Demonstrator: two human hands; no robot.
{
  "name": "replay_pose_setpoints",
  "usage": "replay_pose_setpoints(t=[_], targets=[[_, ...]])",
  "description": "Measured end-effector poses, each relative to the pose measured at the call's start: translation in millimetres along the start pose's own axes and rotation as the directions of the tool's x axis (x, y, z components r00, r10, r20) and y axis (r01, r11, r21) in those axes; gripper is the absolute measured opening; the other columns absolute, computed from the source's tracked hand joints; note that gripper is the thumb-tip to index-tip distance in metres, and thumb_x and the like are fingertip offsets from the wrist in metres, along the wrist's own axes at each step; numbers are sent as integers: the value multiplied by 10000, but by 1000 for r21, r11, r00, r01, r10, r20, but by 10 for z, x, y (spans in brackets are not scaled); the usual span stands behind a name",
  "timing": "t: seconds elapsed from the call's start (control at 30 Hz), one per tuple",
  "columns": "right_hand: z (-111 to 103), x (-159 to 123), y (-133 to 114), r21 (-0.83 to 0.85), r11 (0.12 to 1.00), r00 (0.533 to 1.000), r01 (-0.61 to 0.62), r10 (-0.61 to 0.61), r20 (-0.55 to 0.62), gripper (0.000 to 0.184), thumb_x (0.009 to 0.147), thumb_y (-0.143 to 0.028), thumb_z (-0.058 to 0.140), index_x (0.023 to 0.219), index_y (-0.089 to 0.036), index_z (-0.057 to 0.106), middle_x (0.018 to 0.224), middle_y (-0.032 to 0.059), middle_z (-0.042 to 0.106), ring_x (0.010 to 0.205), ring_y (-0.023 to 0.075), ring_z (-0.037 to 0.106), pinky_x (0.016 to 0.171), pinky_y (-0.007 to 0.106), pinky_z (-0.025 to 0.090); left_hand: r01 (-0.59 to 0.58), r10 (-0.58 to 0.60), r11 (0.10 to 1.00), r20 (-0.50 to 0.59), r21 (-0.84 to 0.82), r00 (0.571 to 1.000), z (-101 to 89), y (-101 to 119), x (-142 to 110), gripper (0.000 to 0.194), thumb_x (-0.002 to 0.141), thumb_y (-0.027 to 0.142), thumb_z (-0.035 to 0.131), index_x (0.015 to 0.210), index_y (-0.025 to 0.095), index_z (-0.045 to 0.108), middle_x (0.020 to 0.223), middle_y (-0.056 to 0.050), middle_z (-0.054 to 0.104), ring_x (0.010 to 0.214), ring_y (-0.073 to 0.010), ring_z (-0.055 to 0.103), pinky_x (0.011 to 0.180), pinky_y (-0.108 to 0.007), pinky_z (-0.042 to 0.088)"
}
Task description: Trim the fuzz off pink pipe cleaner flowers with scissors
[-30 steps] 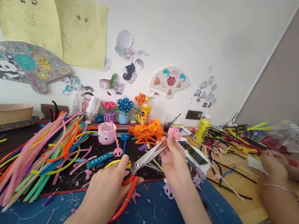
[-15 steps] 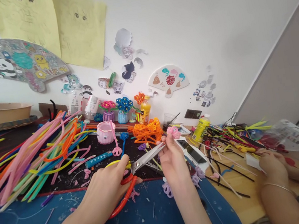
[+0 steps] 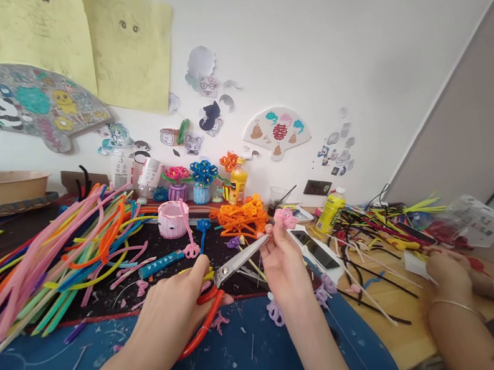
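My left hand (image 3: pixel 173 308) is closed round the handles of a pair of scissors (image 3: pixel 228 270) with red-orange and yellow grips. Its blades look parted, and the upper blade's tip reaches the fingers of my right hand (image 3: pixel 283 264). That hand is palm up, pinching a small pink pipe-cleaner flower (image 3: pixel 286 218) between thumb and fingers. Whatever is at the blade tip is too small to make out. Behind the scissors stand a pink ribbed pot (image 3: pixel 174 220) and a blue pipe-cleaner flower (image 3: pixel 204 225). Lilac pipe-cleaner loops (image 3: pixel 275 313) lie beside my right wrist.
A heap of coloured pipe cleaners (image 3: pixel 69 252) covers the left side. Orange pipe-cleaner pieces (image 3: pixel 240 217), a yellow bottle (image 3: pixel 331 212) and a phone (image 3: pixel 317 250) sit further back. At right, another person's hands (image 3: pixel 451 271) work over the wooden table (image 3: pixel 415 340).
The whole view has shifted slightly. Both my hands keep their grip on the scissors and the pink flower, in nearly the same pose.
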State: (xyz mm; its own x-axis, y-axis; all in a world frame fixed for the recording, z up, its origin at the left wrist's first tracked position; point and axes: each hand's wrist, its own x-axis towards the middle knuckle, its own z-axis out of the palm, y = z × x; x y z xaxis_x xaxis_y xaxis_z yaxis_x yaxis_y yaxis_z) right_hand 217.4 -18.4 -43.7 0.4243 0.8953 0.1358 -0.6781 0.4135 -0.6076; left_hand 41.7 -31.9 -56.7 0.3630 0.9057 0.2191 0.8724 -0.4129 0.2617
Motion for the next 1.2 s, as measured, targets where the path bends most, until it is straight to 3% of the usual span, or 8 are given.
replay_pose_setpoints(t=[0.2,0.83,1.0,1.2], targets=[[-26,20,14,-76,997,1000,19,-18,14,255,617,-352,831,773,-213,685,709,-59,661,644,90,593,663,238,489,4,-6,999,-37,-52,999,42,-5,-9,230,838,451,477,919,267,366,937,-10,691,823,-266,670,529,-262,296],[-37,48,13,-82,994,997,72,-72,4,292,568,-343,863,741,-200,678,721,-49,645,668,92,592,663,239,503,-25,25,1000,-31,-10,999,13,-24,14,258,851,482,489,845,263,352,780,19,691,696,-242,666,496,-252,262],[-25,30,6,-59,997,999,43,-43,5,276,583,-336,858,730,-187,678,706,-52,628,652,84,587,633,218,494,-14,14,1000,-10,13,1000,-18,-14,-4,255,852,480,494,871,266,357,783,16,688,712,-257,668,497,-253,252],[-26,41,13,-83,995,998,63,-63,-5,277,592,-351,846,747,-200,672,732,-53,644,702,101,605,701,248,493,25,-24,999,25,-28,999,-45,19,-2,228,845,447,476,857,261,347,832,3,691,753,-259,676,515,-258,283]])
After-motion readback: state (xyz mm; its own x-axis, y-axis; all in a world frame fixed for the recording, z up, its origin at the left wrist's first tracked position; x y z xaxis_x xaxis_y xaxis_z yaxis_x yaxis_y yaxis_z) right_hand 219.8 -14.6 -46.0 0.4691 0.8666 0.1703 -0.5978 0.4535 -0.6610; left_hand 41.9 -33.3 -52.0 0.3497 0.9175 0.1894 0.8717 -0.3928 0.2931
